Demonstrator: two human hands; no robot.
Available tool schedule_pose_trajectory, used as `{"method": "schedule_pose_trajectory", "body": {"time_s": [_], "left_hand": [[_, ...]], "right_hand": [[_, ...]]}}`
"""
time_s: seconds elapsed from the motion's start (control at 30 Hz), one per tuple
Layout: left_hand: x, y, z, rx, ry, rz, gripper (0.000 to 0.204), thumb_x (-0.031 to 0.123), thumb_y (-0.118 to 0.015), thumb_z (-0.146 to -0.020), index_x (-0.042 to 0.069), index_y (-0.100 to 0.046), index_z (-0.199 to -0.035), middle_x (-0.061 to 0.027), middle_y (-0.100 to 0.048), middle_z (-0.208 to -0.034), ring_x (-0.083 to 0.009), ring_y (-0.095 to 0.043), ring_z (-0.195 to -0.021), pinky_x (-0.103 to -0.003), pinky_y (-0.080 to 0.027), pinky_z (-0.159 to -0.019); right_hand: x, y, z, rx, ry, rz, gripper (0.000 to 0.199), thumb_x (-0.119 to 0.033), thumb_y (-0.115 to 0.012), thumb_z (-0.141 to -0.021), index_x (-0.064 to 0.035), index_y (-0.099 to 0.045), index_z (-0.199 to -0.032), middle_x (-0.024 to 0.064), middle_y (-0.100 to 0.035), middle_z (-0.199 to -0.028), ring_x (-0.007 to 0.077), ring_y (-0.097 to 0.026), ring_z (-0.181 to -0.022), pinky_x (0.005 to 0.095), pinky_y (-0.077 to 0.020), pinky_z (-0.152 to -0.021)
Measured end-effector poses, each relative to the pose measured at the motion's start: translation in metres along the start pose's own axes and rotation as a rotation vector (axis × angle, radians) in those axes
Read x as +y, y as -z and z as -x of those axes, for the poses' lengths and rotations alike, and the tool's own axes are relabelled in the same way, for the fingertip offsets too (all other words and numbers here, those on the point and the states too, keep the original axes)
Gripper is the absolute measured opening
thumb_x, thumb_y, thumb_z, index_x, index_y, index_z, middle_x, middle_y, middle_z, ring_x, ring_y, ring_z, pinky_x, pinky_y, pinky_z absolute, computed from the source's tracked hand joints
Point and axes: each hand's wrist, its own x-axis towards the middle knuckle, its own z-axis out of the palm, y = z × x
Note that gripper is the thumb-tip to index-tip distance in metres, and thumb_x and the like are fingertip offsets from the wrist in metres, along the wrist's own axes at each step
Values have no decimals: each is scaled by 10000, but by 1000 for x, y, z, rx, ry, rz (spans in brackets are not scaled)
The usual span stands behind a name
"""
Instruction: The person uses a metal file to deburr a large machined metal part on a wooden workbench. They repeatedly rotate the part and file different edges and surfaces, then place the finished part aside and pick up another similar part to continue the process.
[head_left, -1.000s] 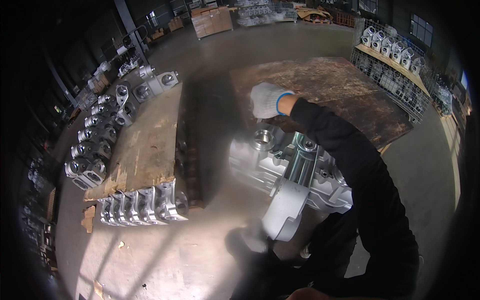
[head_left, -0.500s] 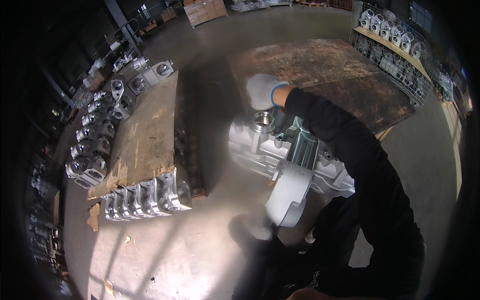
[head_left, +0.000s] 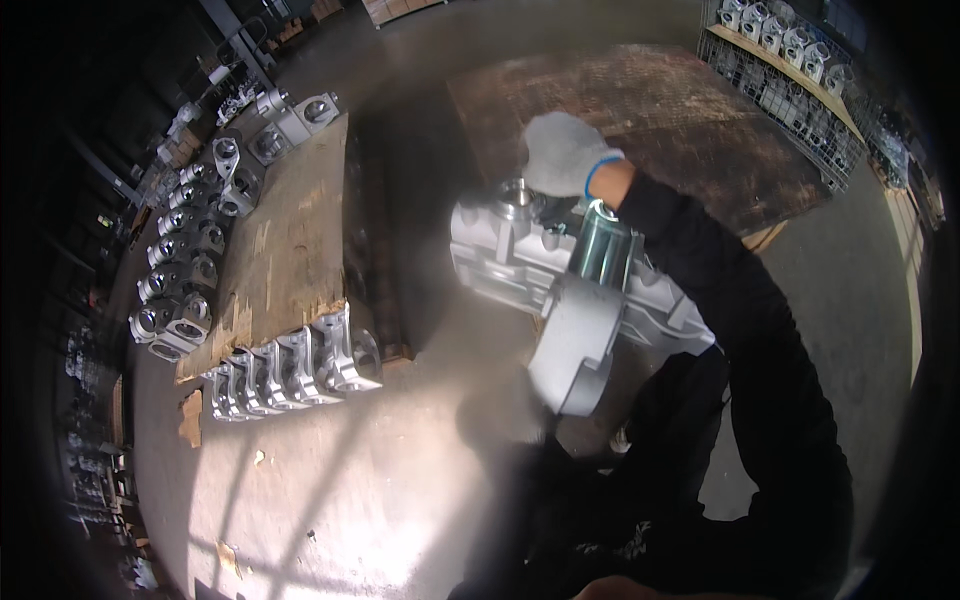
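A large silver metal casting [head_left: 570,350] is in front of me at the centre. It has a long ribbed body, a polished cylinder [head_left: 604,250] and a round machined collar [head_left: 516,196]. My right hand [head_left: 568,155], in a pale glove with a blue cuff, is over the casting's far side. It overlaps the collar's edge in the picture. Its fingers are turned away from view, so I cannot see whether they grip or touch anything. The casting's underside is hidden, and my left hand does not show.
At left, a worn wooden board [head_left: 290,240] has rows of metal castings [head_left: 175,250] along its sides. A dark wooden panel [head_left: 640,120] lies beyond my right hand. A wire cage [head_left: 780,90] with more castings stands at far right. Cardboard scraps [head_left: 190,418] lie on the floor.
My right hand has shifted right across the casting and now overlaps the collar. The casting and surroundings sit higher in the picture.
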Motion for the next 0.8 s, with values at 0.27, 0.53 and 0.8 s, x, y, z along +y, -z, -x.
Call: {"method": "schedule_pose_trajectory", "body": {"time_s": [0.27, 0.53, 0.8], "left_hand": [[9, -11, 18, -257, 195, -76, 253, 341, -614, -1006, 108, -707, -1041, -71, -686, -820, -257, -684, -701, -404, -546, -611], [-69, -119, 84, -133, -13, 324, 286, 224, -658, -956, 70, -688, -1195, -200, -698, -1147, -382, -687, -1079, -485, -550, -892], [-32, -39, 44, -417, 39, 108, 197, 200, -652, -924, 87, -683, -1083, -121, -695, -964, -332, -694, -882, -449, -549, -783]], "right_hand": [[11, -9, 7, -104, -60, -42, 257, -167, -688, -803, -75, -844, -984, 225, -780, -1012, 406, -762, -987, 463, -607, -929], [24, -8, 8, 0, -34, -12, 223, -168, -708, -799, -77, -848, -946, 224, -784, -1001, 406, -770, -973, 492, -609, -908], [41, 3, 19, -41, -48, -56, 211, -158, -705, -784, -52, -839, -908, 238, -773, -968, 411, -766, -960, 492, -607, -886]]}}
